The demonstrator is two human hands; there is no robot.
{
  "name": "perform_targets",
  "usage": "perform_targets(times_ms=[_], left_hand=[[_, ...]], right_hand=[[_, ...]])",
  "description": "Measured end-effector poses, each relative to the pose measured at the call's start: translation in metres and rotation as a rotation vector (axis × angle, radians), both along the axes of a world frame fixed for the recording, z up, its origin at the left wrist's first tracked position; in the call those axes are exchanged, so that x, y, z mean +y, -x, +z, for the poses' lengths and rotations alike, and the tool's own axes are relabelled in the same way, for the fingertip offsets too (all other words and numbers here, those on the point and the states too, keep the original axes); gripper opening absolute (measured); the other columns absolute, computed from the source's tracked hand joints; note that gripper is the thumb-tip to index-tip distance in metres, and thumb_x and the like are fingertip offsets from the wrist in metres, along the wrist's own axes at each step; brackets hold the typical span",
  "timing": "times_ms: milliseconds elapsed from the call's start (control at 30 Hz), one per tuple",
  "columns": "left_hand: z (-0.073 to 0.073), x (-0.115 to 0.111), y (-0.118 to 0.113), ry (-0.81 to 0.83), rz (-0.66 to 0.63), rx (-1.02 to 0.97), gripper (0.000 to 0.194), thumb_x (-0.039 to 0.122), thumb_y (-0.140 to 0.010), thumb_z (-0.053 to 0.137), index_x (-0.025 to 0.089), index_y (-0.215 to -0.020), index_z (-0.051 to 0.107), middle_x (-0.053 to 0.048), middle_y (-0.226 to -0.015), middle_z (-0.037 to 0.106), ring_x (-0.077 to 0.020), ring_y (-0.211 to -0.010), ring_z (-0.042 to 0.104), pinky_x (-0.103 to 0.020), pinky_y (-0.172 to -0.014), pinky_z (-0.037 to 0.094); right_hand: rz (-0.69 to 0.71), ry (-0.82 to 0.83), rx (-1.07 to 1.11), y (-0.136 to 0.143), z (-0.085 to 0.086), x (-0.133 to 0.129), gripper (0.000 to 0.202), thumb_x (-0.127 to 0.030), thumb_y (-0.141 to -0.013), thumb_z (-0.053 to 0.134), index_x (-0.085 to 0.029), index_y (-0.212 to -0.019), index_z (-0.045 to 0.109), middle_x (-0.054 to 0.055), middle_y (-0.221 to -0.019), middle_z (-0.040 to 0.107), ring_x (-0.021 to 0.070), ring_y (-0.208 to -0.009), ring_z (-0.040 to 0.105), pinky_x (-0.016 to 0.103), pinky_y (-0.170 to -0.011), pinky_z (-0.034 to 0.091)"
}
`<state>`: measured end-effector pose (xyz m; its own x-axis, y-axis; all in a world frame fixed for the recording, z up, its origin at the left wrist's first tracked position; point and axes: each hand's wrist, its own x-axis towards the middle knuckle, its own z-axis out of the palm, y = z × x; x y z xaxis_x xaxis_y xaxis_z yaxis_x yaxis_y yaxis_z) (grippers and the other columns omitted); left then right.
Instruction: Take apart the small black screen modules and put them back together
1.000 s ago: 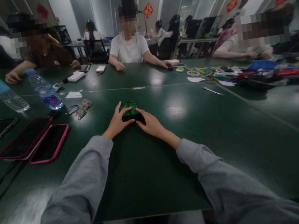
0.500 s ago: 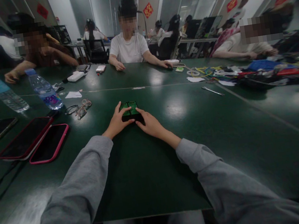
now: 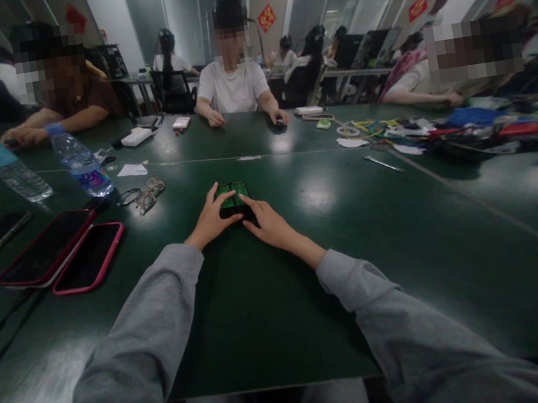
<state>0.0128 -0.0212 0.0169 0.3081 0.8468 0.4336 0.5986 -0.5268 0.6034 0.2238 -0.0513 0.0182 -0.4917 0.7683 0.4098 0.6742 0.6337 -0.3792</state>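
On the table in front of me lies a small black case [image 3: 235,210] with green circuit boards [image 3: 239,186] showing in its top, parted by a dark bar. My left hand [image 3: 208,219] grips the left side, its thumb along the near edge and a finger across the top. From the right, my right hand [image 3: 275,223] holds the near right corner between thumb and fingers, with its index fingertip on the right-hand board. Fingers cover part of the case.
Two water bottles [image 3: 80,163], eyeglasses [image 3: 151,196] and several phones [image 3: 89,258] are on the green table [image 3: 277,321] to my left. To the right lie a metal tool [image 3: 383,163] and a heap of cables [image 3: 464,122]. People sit around the table.
My right index finger has shifted left onto the board, while my left hand stays put. Across the table, a person's hand has moved inward with a small dark object.
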Motion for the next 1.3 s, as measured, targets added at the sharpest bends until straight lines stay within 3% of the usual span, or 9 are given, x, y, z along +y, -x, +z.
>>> perform_targets(times_ms=[400,667,900,1100,1200,1300], left_hand=[[0.001,0.000,0.000,0.018,0.005,-0.004,0.074,0.053,-0.076,0.075,0.023,-0.139,0.050,-0.016,-0.163,0.018,-0.0349,-0.151,0.021,-0.053,-0.121,0.026],[0.001,0.002,0.002,0.014,0.004,-0.046,0.072,0.057,-0.076,0.073,0.025,-0.137,0.053,-0.014,-0.163,0.023,-0.0356,-0.150,0.024,-0.057,-0.120,0.025],[0.006,0.000,0.005,0.032,0.090,-0.073,0.062,0.037,-0.081,0.071,0.024,-0.138,0.051,-0.012,-0.162,0.023,-0.0325,-0.149,0.027,-0.053,-0.120,0.028],[0.004,0.005,0.012,-0.066,0.324,-0.110,0.053,0.018,-0.078,0.067,0.022,-0.130,0.057,-0.013,-0.152,0.038,-0.0300,-0.140,0.042,-0.048,-0.117,0.036],[0.002,0.011,0.024,-0.075,0.445,-0.174,0.058,0.026,-0.076,0.072,0.020,-0.131,0.055,-0.014,-0.141,0.048,-0.0295,-0.134,0.049,-0.047,-0.113,0.041],[0.005,0.017,0.044,0.059,0.370,-0.209,0.059,0.036,-0.074,0.077,0.024,-0.128,0.057,-0.009,-0.127,0.061,-0.0294,-0.123,0.058,-0.051,-0.108,0.043]], right_hand=[[-0.026,-0.009,-0.041,0.001,0.005,-0.003,0.060,-0.033,-0.096,0.048,-0.021,-0.152,0.031,0.014,-0.131,0.055,0.0266,-0.124,0.049,0.050,-0.106,0.045],[-0.186,-0.096,-0.102,-0.001,0.014,-0.005,0.058,-0.059,-0.098,0.036,-0.023,-0.143,0.049,0.016,-0.116,0.062,0.0329,-0.119,0.054,0.051,-0.099,0.046],[-0.283,-0.082,0.025,-0.027,0.012,0.011,0.043,-0.051,-0.096,0.050,-0.024,-0.128,0.060,0.011,-0.107,0.064,0.0286,-0.100,0.060,0.046,-0.087,0.050],[-0.343,-0.131,0.124,-0.033,0.007,0.018,0.035,-0.031,-0.091,0.054,-0.022,-0.125,0.062,0.012,-0.112,0.062,0.0290,-0.108,0.057,0.048,-0.094,0.049],[-0.318,-0.063,0.275,-0.038,-0.002,0.027,0.051,-0.031,-0.087,0.061,-0.021,-0.136,0.051,0.012,-0.126,0.059,0.0286,-0.118,0.055,0.050,-0.101,0.046],[-0.278,0.111,0.453,-0.051,-0.011,0.042,0.066,-0.038,-0.079,0.072,-0.019,-0.137,0.046,0.014,-0.132,0.058,0.0279,-0.123,0.056,0.048,-0.105,0.046]])
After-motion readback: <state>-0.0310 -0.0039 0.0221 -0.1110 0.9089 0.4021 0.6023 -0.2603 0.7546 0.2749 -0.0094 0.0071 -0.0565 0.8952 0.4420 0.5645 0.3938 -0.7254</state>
